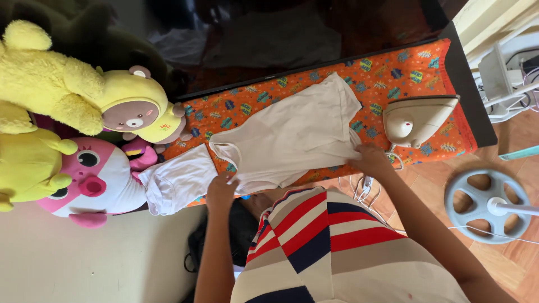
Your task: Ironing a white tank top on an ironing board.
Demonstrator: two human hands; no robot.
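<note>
Smoothing a white cotton sleeveless top (pixel 292 137) over the orange patterned ironing board (pixel 412 70), the left hand (pixel 220 191) presses the near hem, fingers together and flat; the right hand (pixel 370 160) grips the far edge, though its fingers I cannot tell. Pulling both ends evenly would, I'd judge, keep creases out. Just beyond the right fingertips lies a cream electric iron (pixel 415 119); another white garment (pixel 177 182) and plush toys (pixel 84 146) crowd past the left.

Home, looks like a bedroom or living room. Cues: ironing board with orange patterned cover (pixel 415 70), iron (pixel 414 120) resting on it, pile of plush toys (pixel 84 134) alongside, wood floor (pixel 505 264), pedestal fan base (pixel 487 206).
</note>
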